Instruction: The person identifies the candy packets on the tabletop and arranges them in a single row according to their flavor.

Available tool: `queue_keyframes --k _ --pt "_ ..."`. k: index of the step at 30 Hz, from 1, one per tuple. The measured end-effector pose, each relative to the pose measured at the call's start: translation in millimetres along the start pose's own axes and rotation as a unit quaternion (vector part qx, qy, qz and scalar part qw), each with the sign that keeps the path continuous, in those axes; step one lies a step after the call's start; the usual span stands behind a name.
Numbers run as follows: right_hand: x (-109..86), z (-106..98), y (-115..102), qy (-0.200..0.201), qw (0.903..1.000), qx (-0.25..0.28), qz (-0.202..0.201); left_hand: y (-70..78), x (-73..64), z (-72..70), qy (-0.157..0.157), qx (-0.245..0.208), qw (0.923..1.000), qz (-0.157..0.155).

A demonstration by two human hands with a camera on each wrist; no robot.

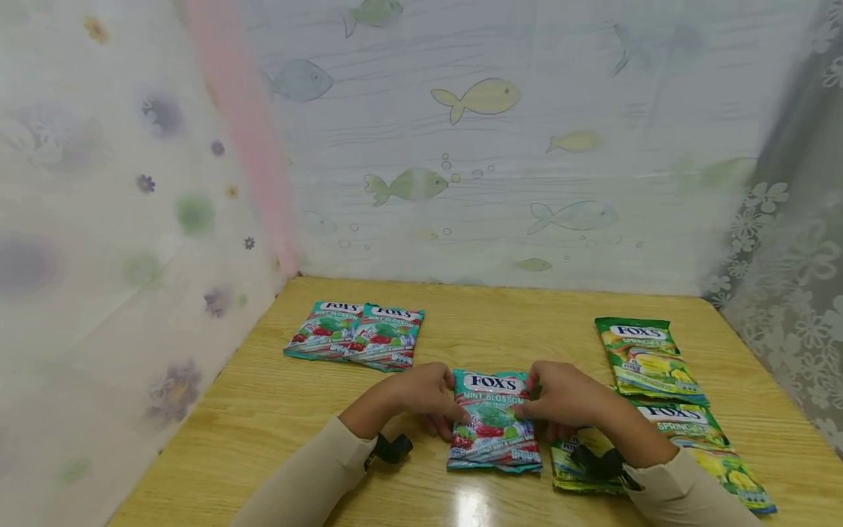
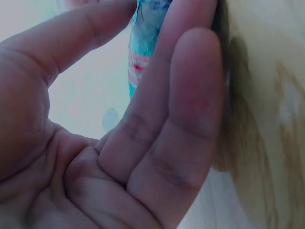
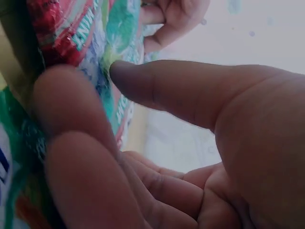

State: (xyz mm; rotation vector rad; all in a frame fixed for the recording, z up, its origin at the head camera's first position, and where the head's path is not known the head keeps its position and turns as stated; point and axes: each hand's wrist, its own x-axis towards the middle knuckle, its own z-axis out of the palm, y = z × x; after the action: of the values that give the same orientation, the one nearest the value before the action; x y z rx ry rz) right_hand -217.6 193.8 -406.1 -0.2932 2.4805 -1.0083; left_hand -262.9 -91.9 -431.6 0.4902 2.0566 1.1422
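A teal and red Fox's Mint Blossom candy bag (image 1: pixel 495 432) is between both hands over the wooden table, its printed front facing up. My left hand (image 1: pixel 429 395) pinches its left edge, thumb on the front and fingers along the side. On the opposite edge my right hand (image 1: pixel 568 395) grips it in the same way. The left wrist view shows the candy bag (image 2: pixel 144 40) between thumb and fingers, partly hidden by them. In the right wrist view, the thumb presses the front of the candy bag (image 3: pixel 95 36) while fingers reach behind.
Two more Mint Blossom bags (image 1: pixel 385 340) overlap at the back left of the table (image 1: pixel 500 322). Several green and yellow Fox's Spring Tea bags (image 1: pixel 652 362) lie at the right, one partly under my right wrist. Patterned curtains (image 1: pixel 408 241) enclose the table's back and sides.
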Motion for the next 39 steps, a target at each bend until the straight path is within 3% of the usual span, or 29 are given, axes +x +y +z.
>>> queue_keyframes --k 15,21,31,39 --pt "3.1 3.3 -1.1 -0.014 0.9994 0.02 -0.023 1.6 0.1 3.7 0.002 0.001 1.0 0.005" --pt "4.5 3.2 0.9 -0.015 0.9983 0.03 -0.048 3.2 -0.2 3.9 0.015 0.002 0.9997 0.017" --pt "3.9 1.3 -0.5 0.001 0.9978 0.037 -0.055 4.7 -0.6 3.2 0.035 0.027 0.9984 0.037" --pt "3.7 -0.2 -1.1 0.007 0.9962 0.053 -0.069 7.2 -3.4 0.1 0.05 0.021 0.9974 0.047"
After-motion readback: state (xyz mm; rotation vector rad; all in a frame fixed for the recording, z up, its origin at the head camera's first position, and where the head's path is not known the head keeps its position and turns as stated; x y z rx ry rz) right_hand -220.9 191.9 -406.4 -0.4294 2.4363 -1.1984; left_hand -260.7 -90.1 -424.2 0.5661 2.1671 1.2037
